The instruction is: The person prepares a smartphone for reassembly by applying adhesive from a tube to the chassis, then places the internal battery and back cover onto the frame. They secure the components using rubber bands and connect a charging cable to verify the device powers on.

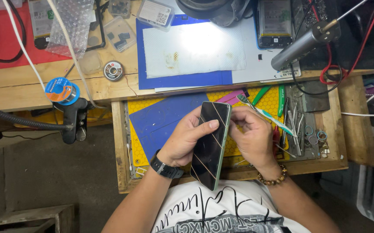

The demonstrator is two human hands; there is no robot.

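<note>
Nearest the camera was the person's white printed shirt [221,215], and just above it the two forearms met over an open wooden drawer [338,159]. Between the hands stood a dark phone [210,144] with a pale green edge, tilted so its lower end hung over the shirt and its upper end pointed at the bench. Left hand [187,140], with a black watch [166,168] at the wrist, was clamped on the phone from the left, thumb pressed flat on the glass near the top. Right hand [251,136], wearing a bead bracelet [274,177], was closed against the phone's right edge, and it also pinched a thin tool with a white and green handle [266,116] that slanted off to the right. Under the hands a blue mat [161,118] lay on a yellow tray. Tweezers and small rings [314,136] filled the drawer's right side. Up on the bench lay a white cloth [193,49] on a blue sheet, and a spool of solder [61,91] sat to the left.
</note>
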